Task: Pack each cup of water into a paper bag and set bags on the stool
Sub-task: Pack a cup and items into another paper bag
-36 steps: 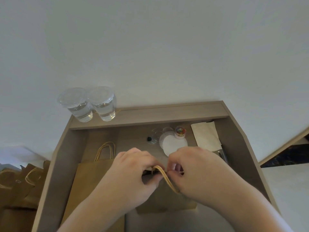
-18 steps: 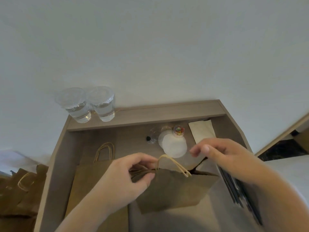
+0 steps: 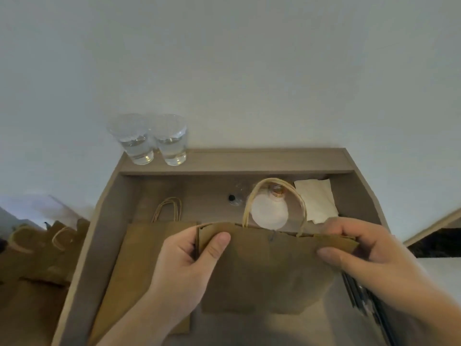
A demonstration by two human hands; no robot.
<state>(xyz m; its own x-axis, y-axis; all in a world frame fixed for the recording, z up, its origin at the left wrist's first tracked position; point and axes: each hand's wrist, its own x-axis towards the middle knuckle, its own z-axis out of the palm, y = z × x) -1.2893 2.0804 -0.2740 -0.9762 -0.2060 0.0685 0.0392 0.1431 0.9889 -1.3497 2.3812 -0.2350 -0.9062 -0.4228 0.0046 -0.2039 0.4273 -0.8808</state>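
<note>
I hold a brown paper bag (image 3: 267, 268) up over the desk, its twine handle (image 3: 274, 183) arching above the top edge. My left hand (image 3: 184, 265) grips the bag's top left corner, thumb on the front. My right hand (image 3: 369, 255) pinches the top right corner. Two clear lidded cups of water (image 3: 136, 139) (image 3: 172, 142) stand side by side on the desk's raised back ledge (image 3: 262, 161), apart from both hands. A flat stack of paper bags (image 3: 139, 258) lies under my left forearm.
Behind the bag lie a white round lid (image 3: 269, 214), a small jar (image 3: 277, 192), a clear item with a black cap (image 3: 233, 197) and a white napkin (image 3: 316, 201). Upright brown bags (image 3: 42, 248) stand off the desk's left side. Dark straws (image 3: 361, 295) lie at right.
Both hands worked at the bag's handle in the middle; since then they have spread to the bag's two top corners, and the bag is raised and stretched wide with its handle standing up.
</note>
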